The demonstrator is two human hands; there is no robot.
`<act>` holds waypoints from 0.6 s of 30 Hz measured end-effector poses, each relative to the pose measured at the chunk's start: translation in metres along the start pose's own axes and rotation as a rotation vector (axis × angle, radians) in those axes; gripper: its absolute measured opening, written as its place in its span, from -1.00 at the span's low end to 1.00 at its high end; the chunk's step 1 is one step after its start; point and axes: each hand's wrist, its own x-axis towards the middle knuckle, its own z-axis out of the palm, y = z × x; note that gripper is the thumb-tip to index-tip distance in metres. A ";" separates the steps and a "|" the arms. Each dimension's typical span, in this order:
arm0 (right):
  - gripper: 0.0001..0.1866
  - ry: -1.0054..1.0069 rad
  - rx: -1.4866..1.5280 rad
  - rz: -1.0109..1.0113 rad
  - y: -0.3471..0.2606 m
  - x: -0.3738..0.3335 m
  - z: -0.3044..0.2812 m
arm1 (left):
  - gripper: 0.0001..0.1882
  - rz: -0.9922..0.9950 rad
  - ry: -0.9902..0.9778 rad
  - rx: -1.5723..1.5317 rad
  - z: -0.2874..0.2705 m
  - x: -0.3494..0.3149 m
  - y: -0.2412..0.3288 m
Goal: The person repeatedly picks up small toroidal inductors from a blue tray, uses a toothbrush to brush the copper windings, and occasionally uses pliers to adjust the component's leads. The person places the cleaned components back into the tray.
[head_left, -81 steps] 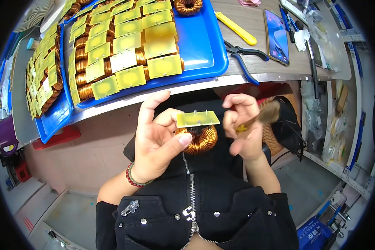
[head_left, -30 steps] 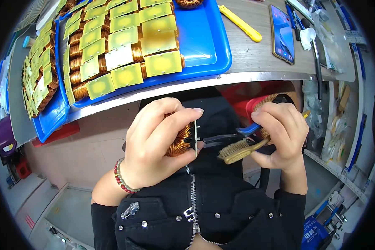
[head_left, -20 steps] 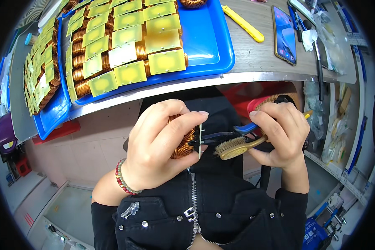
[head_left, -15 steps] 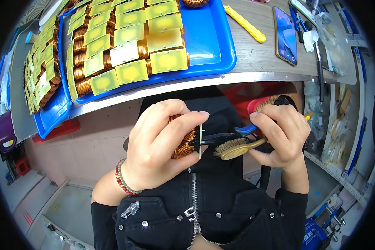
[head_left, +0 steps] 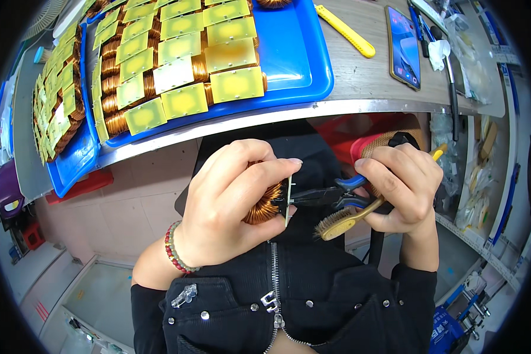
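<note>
Between the thumb and fingers of my left hand (head_left: 230, 194) is a copper-wound toroidal coil (head_left: 262, 206). A thin pale board (head_left: 289, 197) stands edge-on at the coil's right side, with short pins sticking out of it. My right hand (head_left: 401, 183) is closed round pliers with blue and black handles (head_left: 351, 183). Their dark jaws (head_left: 315, 196) point left and reach the board's pin side; whether they grip a pin I cannot tell. The same hand also holds a brush (head_left: 339, 224) with a tan handle, its bristles hanging below the pliers.
A blue tray (head_left: 321, 88) on the bench holds rows of coils topped with yellow boards (head_left: 186, 101); a second blue tray (head_left: 79, 168) stands left. A yellow utility knife (head_left: 345, 30) and a phone (head_left: 404, 47) lie to the right. The bench's metal edge (head_left: 371, 106) runs above my hands.
The brush has swung down and to the right, away from the board. The pliers' blue handles show more fully. My left hand with the coil has shifted slightly right.
</note>
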 end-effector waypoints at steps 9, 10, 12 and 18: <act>-0.52 -0.008 -0.023 0.063 -0.006 -0.001 -0.001 | -0.44 -0.019 0.003 0.033 -0.002 0.000 -0.001; -0.50 -0.016 -0.028 0.069 -0.007 -0.001 -0.002 | -0.44 -0.028 0.014 0.024 -0.001 0.000 -0.001; -0.47 -0.014 -0.019 0.085 -0.006 -0.001 -0.002 | -0.43 -0.044 0.034 0.003 0.002 -0.001 -0.001; -0.53 0.108 -0.013 0.323 0.025 -0.007 0.013 | -0.35 -0.503 -0.068 -1.255 0.003 -0.016 -0.019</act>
